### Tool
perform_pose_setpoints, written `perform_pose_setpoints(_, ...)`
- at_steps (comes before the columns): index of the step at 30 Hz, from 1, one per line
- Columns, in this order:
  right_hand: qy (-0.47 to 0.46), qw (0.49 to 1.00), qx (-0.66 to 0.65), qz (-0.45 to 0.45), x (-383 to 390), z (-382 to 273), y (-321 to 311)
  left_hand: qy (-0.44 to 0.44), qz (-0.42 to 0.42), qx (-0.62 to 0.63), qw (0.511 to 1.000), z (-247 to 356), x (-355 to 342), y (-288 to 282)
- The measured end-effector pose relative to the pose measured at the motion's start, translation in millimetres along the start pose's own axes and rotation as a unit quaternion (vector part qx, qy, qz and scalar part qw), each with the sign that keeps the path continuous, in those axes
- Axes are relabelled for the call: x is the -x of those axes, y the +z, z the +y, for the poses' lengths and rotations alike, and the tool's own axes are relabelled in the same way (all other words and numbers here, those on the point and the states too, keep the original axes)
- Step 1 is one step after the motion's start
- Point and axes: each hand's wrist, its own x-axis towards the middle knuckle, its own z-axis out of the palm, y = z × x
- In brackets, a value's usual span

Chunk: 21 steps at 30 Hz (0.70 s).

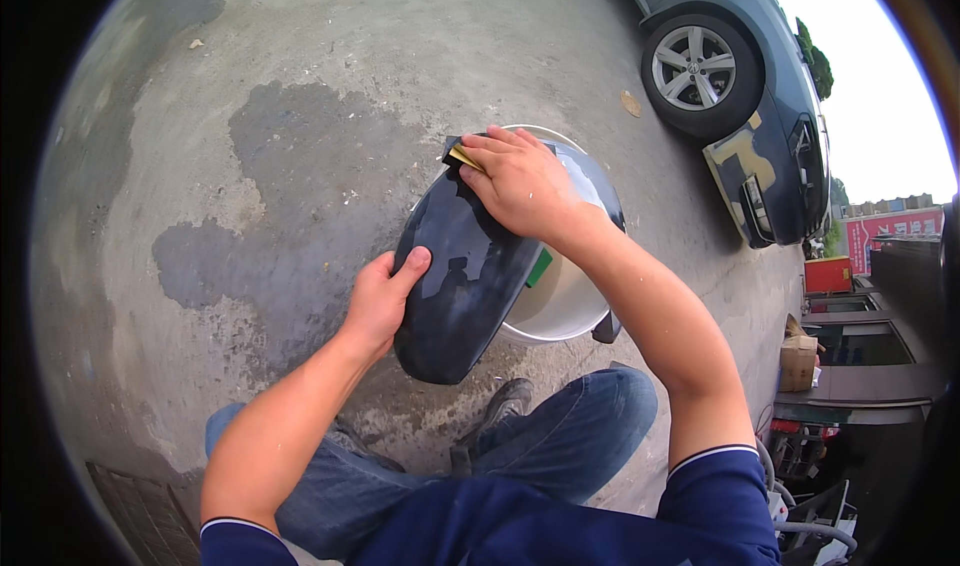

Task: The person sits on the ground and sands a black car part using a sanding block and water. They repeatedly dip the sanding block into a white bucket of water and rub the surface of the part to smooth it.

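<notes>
A glossy dark wet panel (455, 306) lies tilted across a round white bucket (560, 316) in front of me. My left hand (390, 291) is closed on the panel's left edge, thumb on top. My right hand (515, 176) presses a thin yellow pad (462, 157) against the upper part of the panel, fingers bent over it. Inside the bucket, partly hidden by the panel, a green object (537, 267) shows.
A dark grey car (760, 66) with a putty-patched bumper stands at upper right on the concrete floor (160, 146). A cardboard box (797, 364), a red container (828, 274) and hoses with equipment (810, 526) are along the right side. My bent knees are below.
</notes>
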Motion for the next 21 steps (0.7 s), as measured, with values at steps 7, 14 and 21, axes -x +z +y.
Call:
perform_pose_setpoints(7, -0.140, 0.984, -0.053, -0.098, 24.3, -56.4, 20.6, 0.026, 0.029, 0.024, 0.999, -2.2, 4.4, 7.4)
perform_pose_setpoints(14, 0.105, 0.979, -0.164, 0.065, 32.8, 49.7, 3.2, 0.017, -0.017, -0.014, 1.000, -8.0, -3.9, -2.1)
perform_pose_setpoints(21, -0.026, 0.991, -0.121, 0.046, 56.0, -26.9, 25.3, 0.012, -0.010, 0.012, 1.000, -9.7, 2.8, -11.4)
